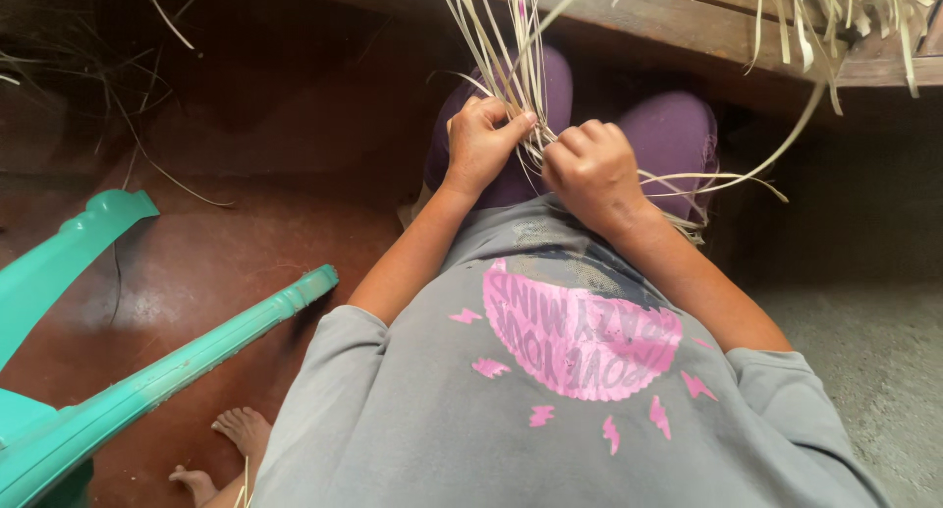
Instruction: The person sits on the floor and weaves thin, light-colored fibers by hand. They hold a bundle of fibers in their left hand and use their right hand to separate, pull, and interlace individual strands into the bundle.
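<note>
The strips [511, 56] were long, thin and pale, like dry leaf or grass. A bunch of them came down from the top of the picture and met just over the person's lap. There the strips were bunched and crossed between both hands. More loose ends stuck out to the right, bending in long curves.

The left hand [481, 144] was shut on the bunch. Its thumb pressed on the strips from the side. The right hand [592, 169] was curled into a fist right beside it, and strips ran out from under its fingers. The two hands were almost touching.

The strips looked very light. They looked bendy along their length, but a bit springy too, since the free ends held a curve and did not flop. They seemed thin enough to split or snap if folded too hard. They might slide past each other easily, so a tight pinch close to where they cross seemed the best place to hold them.

Under the hands were the knees in purple pants [678, 130]. Nearer the camera was a grey shirt [393, 410] with a pink picture on it. A wood bench [688, 22] ran across the top, and more strips [845, 17] lay on it at the right. On the left a green plastic chair [147, 380] lay tipped on the red floor [255, 233]. A bare foot [244, 429] showed at the bottom, near the chair.
</note>
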